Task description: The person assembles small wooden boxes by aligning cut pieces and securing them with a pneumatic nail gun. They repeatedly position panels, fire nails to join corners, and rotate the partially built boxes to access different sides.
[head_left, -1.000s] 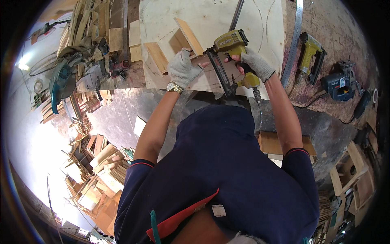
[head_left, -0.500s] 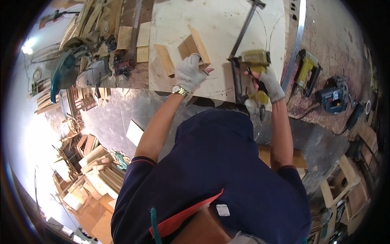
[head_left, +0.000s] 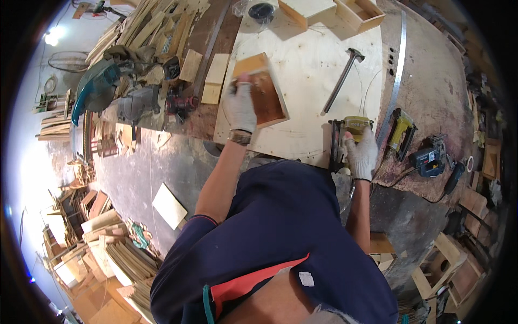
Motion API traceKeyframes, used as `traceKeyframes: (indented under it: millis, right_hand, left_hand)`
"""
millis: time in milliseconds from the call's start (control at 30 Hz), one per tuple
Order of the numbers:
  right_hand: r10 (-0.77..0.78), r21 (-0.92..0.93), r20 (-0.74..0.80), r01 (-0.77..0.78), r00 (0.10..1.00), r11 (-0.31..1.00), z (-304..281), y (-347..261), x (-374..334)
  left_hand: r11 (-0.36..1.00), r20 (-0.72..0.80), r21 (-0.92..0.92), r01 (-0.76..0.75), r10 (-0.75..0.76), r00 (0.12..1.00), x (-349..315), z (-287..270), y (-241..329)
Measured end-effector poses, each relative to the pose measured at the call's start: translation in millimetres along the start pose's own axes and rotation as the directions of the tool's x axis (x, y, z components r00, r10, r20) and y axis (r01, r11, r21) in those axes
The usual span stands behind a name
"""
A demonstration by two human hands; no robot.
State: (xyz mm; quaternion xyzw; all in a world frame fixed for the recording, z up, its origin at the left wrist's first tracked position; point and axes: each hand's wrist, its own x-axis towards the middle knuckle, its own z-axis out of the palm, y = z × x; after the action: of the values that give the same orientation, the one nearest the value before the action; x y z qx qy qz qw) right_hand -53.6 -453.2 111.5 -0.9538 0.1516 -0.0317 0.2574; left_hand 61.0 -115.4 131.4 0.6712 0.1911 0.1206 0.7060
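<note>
A shallow wooden box (head_left: 271,97) is tilted on the plywood board (head_left: 302,137), its brown inside showing. My left hand (head_left: 241,108), in a pale work glove, grips its left side; motion blurs the fingertips. On the right, my gloved right hand (head_left: 363,154) is closed around a yellow-green nail gun (head_left: 356,123) at the board's near right corner. Its dark magazine stands to the left of that hand, and the fingers around the handle are partly hidden. Beyond the nail gun lies a hammer (head_left: 341,81), touched by neither hand.
Two wooden boxes (head_left: 360,15) sit at the board's far edge near a dark round object (head_left: 261,12). Right of the board lie a metal ruler (head_left: 398,65), a second nail gun (head_left: 400,129) and a jigsaw (head_left: 429,159). A miter saw (head_left: 100,89) and wood strips occupy the left.
My left hand has turned the box, so its inside now faces up. The nail gun in my right hand has moved nearer the board's near edge. The view has shifted, bringing the far boxes in.
</note>
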Motion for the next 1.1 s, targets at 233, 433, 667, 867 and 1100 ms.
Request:
traceKeyframes:
  millis: [233, 433, 667, 867, 1100]
  right_hand:
    - [-0.22, 0.75, 0.464, -0.249, 0.858, 0.612, 62.3, -125.6, -6.1]
    - [-0.003, 0.191, 0.449, -0.093, 0.894, 0.977, 84.2, -139.2, -9.4]
    - [-0.119, 0.351, 0.511, -0.081, 0.851, 0.933, 73.1, -127.4, 0.5]
    - [-0.335, 0.436, 0.137, 0.247, 0.932, 0.865, 50.2, -139.8, 21.6]
    - [-0.618, 0.225, 0.066, 0.591, 0.784, 0.774, 5.6, -167.9, 71.8]
  left_hand:
    - [0.512, 0.276, -0.647, 0.565, -0.533, 0.8, -16.0, 2.8, 2.7]
    - [0.562, 0.267, -0.613, 0.555, -0.514, 0.815, -37.0, -4.4, -32.9]
    - [0.392, 0.479, -0.602, 0.696, -0.519, 0.708, -37.7, 5.9, -27.9]
    - [0.536, 0.386, -0.509, 0.673, -0.557, 0.736, -48.1, 4.3, -4.8]
    - [0.921, 0.663, 0.252, 0.297, -0.388, 0.641, -65.0, -40.1, 15.4]
